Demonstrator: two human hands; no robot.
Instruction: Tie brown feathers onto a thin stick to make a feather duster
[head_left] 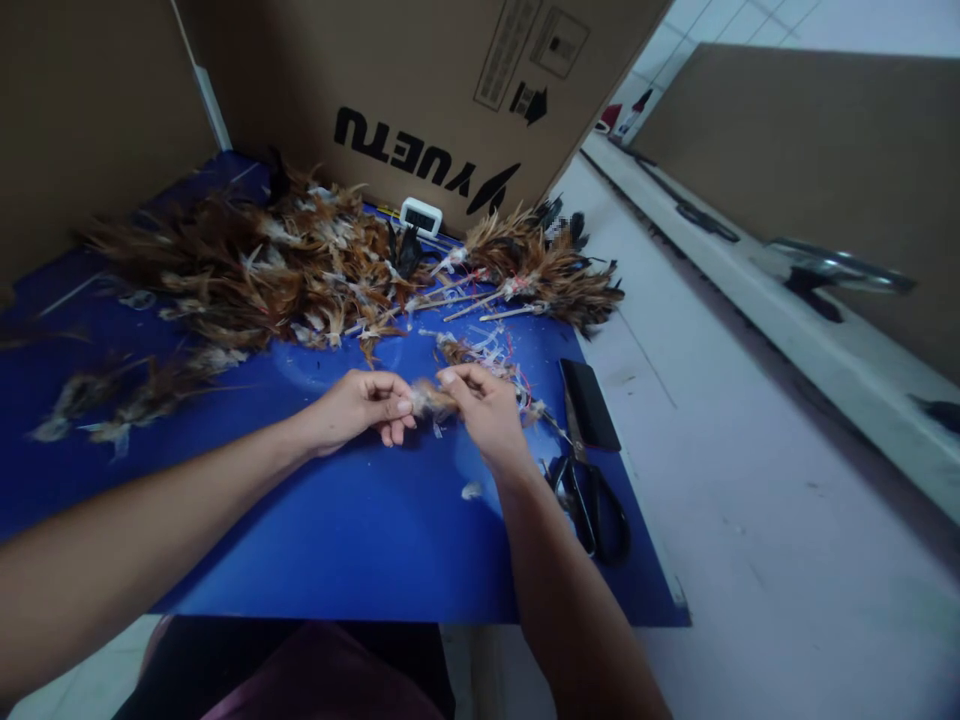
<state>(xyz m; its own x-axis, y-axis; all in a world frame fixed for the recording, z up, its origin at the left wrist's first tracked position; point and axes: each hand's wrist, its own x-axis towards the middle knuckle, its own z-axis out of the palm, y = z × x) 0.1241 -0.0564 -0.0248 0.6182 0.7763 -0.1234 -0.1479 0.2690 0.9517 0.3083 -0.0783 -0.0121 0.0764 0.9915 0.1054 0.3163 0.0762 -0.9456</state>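
Observation:
Between both hands, low over the blue board [352,550], is a small tuft of brown and whitish feathers [430,400]. My left hand [371,405] pinches its pale, fluffy end between thumb and forefinger. On the other side, my right hand [480,405] has its fingers closed on the brown part of the tuft. Just beyond the right hand lie pale scraps and red ties [499,355]. A large pile of brown feathers [277,260] spreads behind the left hand. Feather bundles on sticks [532,275] lie at the back right.
Black-handled scissors [589,490] and a flat black object [591,405] lie right of my right hand. A small white device with a dark screen [421,217] stands before a tall cardboard box [420,90]. Loose feathers [150,395] lie at left; clips [832,265] sit along the right ledge.

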